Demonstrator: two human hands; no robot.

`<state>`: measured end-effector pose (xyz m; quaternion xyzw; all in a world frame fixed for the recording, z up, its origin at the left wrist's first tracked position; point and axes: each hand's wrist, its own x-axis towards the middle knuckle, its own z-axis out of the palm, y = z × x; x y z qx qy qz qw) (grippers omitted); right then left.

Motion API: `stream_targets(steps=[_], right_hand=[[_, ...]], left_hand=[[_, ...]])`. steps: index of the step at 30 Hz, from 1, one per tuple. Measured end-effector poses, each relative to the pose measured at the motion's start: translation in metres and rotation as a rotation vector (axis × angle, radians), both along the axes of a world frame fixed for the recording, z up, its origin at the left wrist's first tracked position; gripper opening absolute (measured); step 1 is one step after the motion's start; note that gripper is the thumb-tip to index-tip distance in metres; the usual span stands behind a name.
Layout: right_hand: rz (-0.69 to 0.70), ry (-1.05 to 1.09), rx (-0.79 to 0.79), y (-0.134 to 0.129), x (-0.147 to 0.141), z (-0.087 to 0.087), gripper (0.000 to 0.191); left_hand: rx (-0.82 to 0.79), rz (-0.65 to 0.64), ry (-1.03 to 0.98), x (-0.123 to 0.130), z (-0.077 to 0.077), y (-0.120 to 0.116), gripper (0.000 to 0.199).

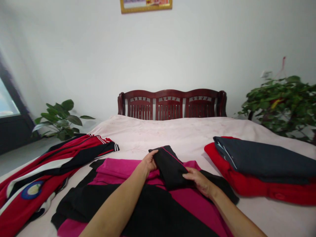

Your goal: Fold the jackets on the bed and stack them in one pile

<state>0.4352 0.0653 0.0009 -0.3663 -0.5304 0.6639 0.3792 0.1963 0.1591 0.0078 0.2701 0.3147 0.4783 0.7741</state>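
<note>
A black and magenta garment (195, 204) lies spread on the bed in front of me. One black part of it, a folded flap with thin magenta piping (170, 168), is lifted in the middle; whether this is a sleeve or a collar I cannot tell. My left hand (150, 160) pinches the flap's upper left corner, thumb on top. On its right edge, the fingers of my right hand (198, 179) are closed with the thumb over the cloth. Black cloth (98, 200) and more magenta cloth (116, 169) lie under and around my left forearm.
Red, white and navy clothing (61, 161) lies loosely at left. At right, folded dark grey clothing (266, 158) rests on folded red clothing (259, 189). A pale pink sheet (148, 131) covers the bed, with a wooden headboard (170, 107) behind. Leafy plants (61, 120) flank it.
</note>
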Motion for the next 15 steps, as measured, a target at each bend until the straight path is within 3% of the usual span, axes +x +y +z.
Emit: stream_targets(steps=[5,9,12,15], right_hand=[[0.037,-0.047,0.043,0.002,0.000,0.005,0.040],[-0.007,-0.252,0.128,0.011,-0.001,0.003,0.044],[-0.072,-0.380,0.245,0.019,-0.003,0.005,0.043],[-0.162,-0.469,0.376,0.027,-0.006,0.014,0.045]], left_hand=[[0.108,0.243,-0.166,-0.035,0.044,-0.011,0.031],[0.216,0.482,-0.340,-0.078,0.071,-0.030,0.034],[0.157,0.580,-0.274,-0.112,0.073,-0.042,0.032],[0.097,0.685,-0.015,-0.147,0.062,-0.050,0.029]])
